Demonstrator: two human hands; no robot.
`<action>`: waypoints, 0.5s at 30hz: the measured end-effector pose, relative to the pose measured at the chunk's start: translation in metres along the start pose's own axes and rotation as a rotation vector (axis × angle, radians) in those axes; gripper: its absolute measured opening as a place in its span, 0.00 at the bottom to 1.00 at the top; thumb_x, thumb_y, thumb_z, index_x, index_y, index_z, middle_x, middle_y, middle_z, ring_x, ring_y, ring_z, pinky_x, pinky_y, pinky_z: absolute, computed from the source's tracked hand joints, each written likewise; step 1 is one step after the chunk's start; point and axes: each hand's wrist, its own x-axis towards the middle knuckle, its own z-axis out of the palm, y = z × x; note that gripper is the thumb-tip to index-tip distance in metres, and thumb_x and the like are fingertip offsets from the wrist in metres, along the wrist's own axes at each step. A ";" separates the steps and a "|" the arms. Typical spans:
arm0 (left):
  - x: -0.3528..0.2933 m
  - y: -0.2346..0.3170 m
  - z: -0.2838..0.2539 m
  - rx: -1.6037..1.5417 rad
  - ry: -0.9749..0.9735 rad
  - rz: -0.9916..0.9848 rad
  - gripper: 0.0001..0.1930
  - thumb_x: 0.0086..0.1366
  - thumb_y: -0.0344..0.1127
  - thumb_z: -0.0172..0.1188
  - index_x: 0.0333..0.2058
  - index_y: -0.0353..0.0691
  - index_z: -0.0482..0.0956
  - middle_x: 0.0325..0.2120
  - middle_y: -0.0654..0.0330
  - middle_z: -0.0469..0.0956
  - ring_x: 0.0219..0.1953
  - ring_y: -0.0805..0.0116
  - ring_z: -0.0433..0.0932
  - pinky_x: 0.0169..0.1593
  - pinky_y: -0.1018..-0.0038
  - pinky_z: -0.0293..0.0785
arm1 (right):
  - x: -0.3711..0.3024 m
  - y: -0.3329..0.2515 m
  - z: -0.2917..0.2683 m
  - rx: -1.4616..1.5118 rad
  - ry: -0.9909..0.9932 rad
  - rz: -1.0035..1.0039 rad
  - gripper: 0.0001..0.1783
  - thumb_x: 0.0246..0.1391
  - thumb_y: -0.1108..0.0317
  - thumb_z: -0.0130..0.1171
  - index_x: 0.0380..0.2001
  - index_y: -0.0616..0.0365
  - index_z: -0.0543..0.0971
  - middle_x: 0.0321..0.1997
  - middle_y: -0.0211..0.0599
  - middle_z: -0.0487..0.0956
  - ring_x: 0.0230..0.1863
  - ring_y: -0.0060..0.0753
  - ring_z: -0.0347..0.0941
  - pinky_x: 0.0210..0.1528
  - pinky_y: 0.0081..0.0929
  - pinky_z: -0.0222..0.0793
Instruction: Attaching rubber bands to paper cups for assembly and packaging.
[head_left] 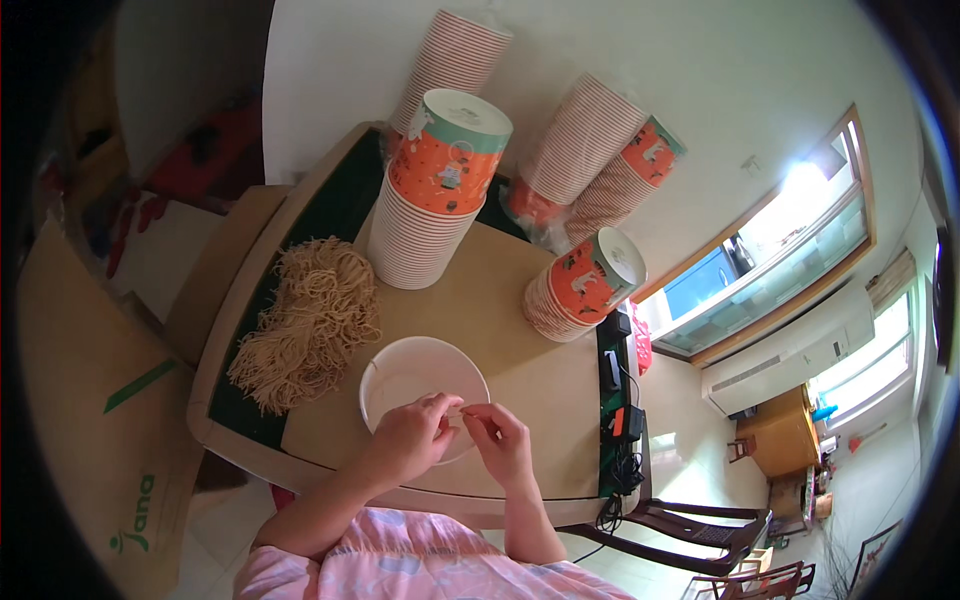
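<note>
A white paper tub (425, 352) stands open side up at the table's near edge. Over it, my left hand (410, 435) and my right hand (500, 440) meet, fingertips pinched close together. Between them runs a thin, pale string (458, 408), partly hidden by the fingers. A short piece of similar string lies against the tub's far left inner wall. Left of the tub is a big tangled heap of beige strings (312, 320). Beyond it rises a tall stack of nested paper tubs (425, 240), topped by an upside-down orange and green one.
A shorter tub stack (570, 295) stands at right. Several bagged stacks (585, 135) line the wall. A power strip with plugs (625, 420) and black cables runs along the table's right edge, beside a dark wooden chair (690, 525). A cardboard box (110, 400) is at left.
</note>
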 end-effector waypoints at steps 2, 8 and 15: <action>-0.001 0.001 0.000 -0.002 0.023 -0.004 0.14 0.57 0.30 0.63 0.43 0.39 0.74 0.31 0.55 0.79 0.31 0.60 0.81 0.36 0.66 0.77 | -0.001 0.001 0.000 0.020 0.013 -0.006 0.05 0.54 0.77 0.60 0.35 0.61 0.81 0.24 0.22 0.74 0.25 0.09 0.65 0.26 0.11 0.58; 0.000 0.003 -0.003 -0.009 0.058 -0.072 0.09 0.56 0.29 0.63 0.36 0.40 0.75 0.29 0.57 0.79 0.29 0.61 0.81 0.33 0.67 0.76 | -0.003 0.000 0.000 0.007 0.002 -0.009 0.05 0.54 0.78 0.59 0.35 0.61 0.81 0.26 0.23 0.75 0.24 0.09 0.64 0.26 0.11 0.58; 0.003 -0.002 0.002 -0.052 0.127 -0.006 0.04 0.58 0.28 0.62 0.30 0.37 0.75 0.27 0.56 0.78 0.27 0.61 0.79 0.31 0.68 0.75 | -0.003 -0.020 0.001 -0.108 -0.002 -0.022 0.08 0.50 0.76 0.63 0.35 0.59 0.79 0.26 0.28 0.77 0.22 0.16 0.63 0.24 0.16 0.61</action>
